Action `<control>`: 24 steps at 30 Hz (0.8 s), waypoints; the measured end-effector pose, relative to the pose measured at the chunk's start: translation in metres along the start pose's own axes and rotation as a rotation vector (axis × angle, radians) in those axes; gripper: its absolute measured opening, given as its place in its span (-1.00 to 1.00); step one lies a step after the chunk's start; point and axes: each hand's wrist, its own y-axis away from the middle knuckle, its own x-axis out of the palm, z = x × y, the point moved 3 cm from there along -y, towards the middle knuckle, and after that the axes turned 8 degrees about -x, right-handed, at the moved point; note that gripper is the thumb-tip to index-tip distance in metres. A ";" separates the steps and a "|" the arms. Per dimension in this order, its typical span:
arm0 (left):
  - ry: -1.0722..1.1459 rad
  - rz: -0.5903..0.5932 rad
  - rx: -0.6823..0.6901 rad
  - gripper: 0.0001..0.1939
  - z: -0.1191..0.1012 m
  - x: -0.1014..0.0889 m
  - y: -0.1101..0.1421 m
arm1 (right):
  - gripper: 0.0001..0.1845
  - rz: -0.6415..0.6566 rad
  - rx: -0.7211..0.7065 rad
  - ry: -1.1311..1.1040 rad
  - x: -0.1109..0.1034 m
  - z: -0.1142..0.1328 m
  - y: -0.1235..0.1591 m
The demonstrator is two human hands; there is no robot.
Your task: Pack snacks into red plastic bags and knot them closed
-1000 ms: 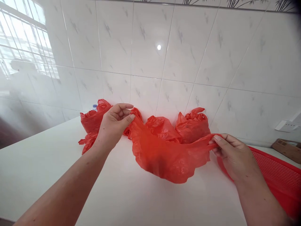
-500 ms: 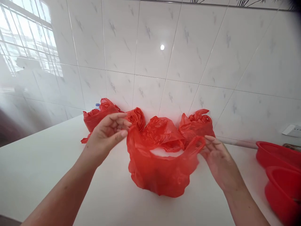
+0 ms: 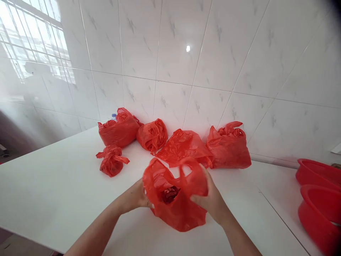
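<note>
An open red plastic bag point(image 3: 181, 217) stands in front of me on the white table, its mouth facing up and toward me. Inside it shows a dark red packet point(image 3: 171, 193) with pale print too small to read. My left hand point(image 3: 141, 197) grips the bag's left side, most of its fingers hidden by the plastic. On the right side, my right hand point(image 3: 211, 201) holds the bag near a handle loop, thumb in front and fingers mostly behind it.
Along the tiled wall stand several red bags: a full one point(image 3: 119, 131), a rolled one point(image 3: 151, 135), a slack one point(image 3: 185, 147) and another full one point(image 3: 229, 151). A small knotted bag point(image 3: 112, 161) lies left. Red basins point(image 3: 317, 220) stand right. A blue bottle cap point(image 3: 114, 115) peeks out.
Both hands have come down and inward from the handles to the bag's sides. The bag's mouth has tipped toward me, exposing the packet. My view has shifted slightly.
</note>
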 end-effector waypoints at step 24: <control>0.994 -0.137 -0.406 -0.78 0.065 0.054 -0.096 | -0.56 -0.032 0.120 -0.531 0.020 -0.074 -0.067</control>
